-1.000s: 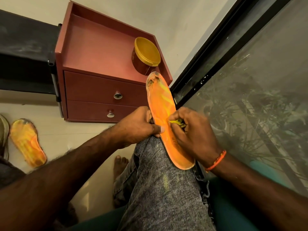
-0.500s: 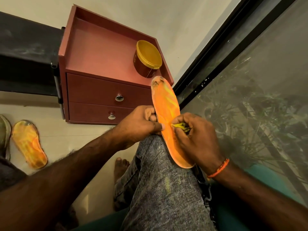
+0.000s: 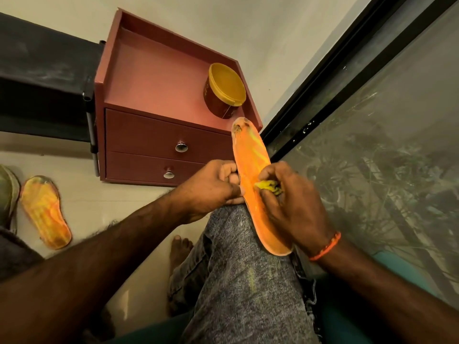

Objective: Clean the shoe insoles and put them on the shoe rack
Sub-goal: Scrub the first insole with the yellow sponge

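Note:
An orange insole [image 3: 250,155] rests lengthwise on my raised knee in grey jeans [image 3: 246,281], its dirty toe end pointing away from me. My left hand [image 3: 213,187] grips the insole's left edge with thumb and fingers. My right hand [image 3: 293,207] presses a small yellow cloth [image 3: 267,186] onto the insole's middle, fingers closed around it. A second orange insole [image 3: 46,212] lies flat on the floor at the far left.
A red-brown two-drawer cabinet [image 3: 159,140] stands ahead, with a yellow-lidded tub [image 3: 224,89] on its top. A dark shelf frame [image 3: 42,78] sits left of it. A black-framed glass window [image 3: 372,145] fills the right. A shoe [image 3: 7,192] lies at the left edge. My bare foot [image 3: 180,249] rests on the floor.
The view has shifted slightly down and right. My right hand with the cloth has slid a little along the insole; my left hand keeps its grip.

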